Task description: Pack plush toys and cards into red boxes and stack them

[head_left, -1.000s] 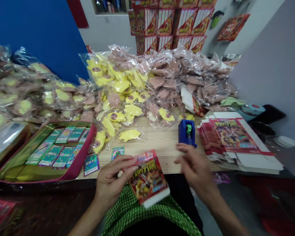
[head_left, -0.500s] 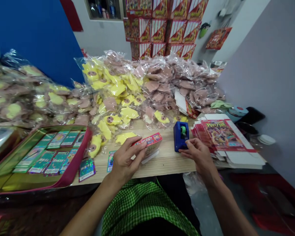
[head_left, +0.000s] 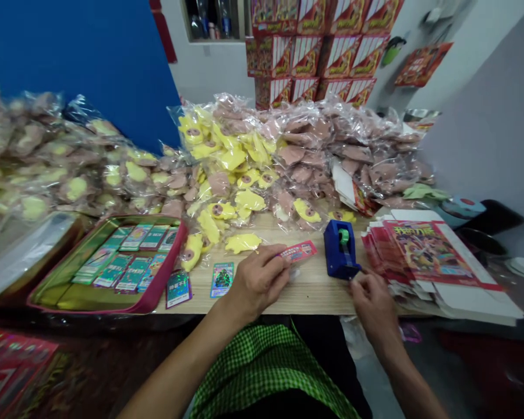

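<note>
My left hand [head_left: 262, 276] is closed on one end of a small red printed box [head_left: 300, 251], holding it just above the tabletop [head_left: 327, 295]. To its right stands a blue tape dispenser [head_left: 338, 256] with a green-cored roll [head_left: 343, 237]. My right hand [head_left: 372, 299] is at the dispenser's front edge, thumb and fingers pinched on the end of the clear tape, which is hard to make out. A shiny card [head_left: 222, 279] lies left of my left hand, and a second card [head_left: 179, 289] lies beside the pink-rimmed tray [head_left: 181, 247].
Bagged yellow and pinkish toys [head_left: 248, 201] are heaped along the back of the table. Flat red-and-white cartons [head_left: 432, 244] are stacked at the right. Cards [head_left: 133, 272] lie in the tray at the left. Red boxes [head_left: 318, 52] are piled behind.
My right hand has drawn back towards me from the dispenser's front, fingers pinched. My left hand has turned the small box so its red printed face shows. The view has shifted left.
</note>
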`<state>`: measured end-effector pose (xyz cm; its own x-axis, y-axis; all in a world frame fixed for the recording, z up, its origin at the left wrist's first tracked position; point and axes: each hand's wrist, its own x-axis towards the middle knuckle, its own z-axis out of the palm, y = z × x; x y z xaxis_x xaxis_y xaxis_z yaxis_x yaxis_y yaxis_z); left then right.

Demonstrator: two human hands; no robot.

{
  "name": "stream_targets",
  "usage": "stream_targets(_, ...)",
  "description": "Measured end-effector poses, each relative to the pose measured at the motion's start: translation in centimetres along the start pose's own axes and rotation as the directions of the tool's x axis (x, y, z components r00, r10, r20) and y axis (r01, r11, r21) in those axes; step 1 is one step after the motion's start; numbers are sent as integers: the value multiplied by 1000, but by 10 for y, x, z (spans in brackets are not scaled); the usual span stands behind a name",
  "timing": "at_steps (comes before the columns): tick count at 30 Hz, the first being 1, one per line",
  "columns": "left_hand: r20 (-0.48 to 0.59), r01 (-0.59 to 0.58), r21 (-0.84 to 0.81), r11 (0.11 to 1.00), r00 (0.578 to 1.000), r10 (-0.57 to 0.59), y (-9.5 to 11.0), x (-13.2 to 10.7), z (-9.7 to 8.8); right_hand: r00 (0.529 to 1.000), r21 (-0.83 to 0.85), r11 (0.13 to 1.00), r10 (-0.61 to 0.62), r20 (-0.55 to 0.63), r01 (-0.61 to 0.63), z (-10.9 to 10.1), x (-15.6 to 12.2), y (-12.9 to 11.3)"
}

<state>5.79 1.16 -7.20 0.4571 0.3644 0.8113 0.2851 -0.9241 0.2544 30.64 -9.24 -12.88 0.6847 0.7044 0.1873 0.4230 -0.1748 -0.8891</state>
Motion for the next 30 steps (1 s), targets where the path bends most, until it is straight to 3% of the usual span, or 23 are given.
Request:
stream_targets(3,-12,-15,-3,1000,1000,15,1,-1,0,985,-195,965,-175,8,173,-12,-13,-33)
stream_targets(5,-10,-21,4,1000,1000,21,3,-1,0,955,-94,963,-232,186,252,-11,-23,-61)
stream_targets(8,-5,-11,13,1000,1000,11,5,0,0,873,290,951,-230,431,107,5,-30,-99)
stream_targets(11,-7,24,-13,1000,1000,-24,6,0,0,825,458,885,-192,531,-88,26,-26,-118)
stream_targets(15,-6,69,-53,996,998,-70,6,-1,-1,820,478,860,-136,556,-181,44,-18,-121)
stream_targets(20,64,24,-63,998,998,-20,4,2,-1,816,461,851,-69,574,-253,51,-18,-114)
stream_targets(25,106,79,-129,989,992,-66,4,5,-5,815,471,855,-107,569,-216,49,-20,-111)
stream_targets(30,169,88,-149,985,984,-62,6,4,-9,805,348,909,-21,592,-232,52,-17,-108)
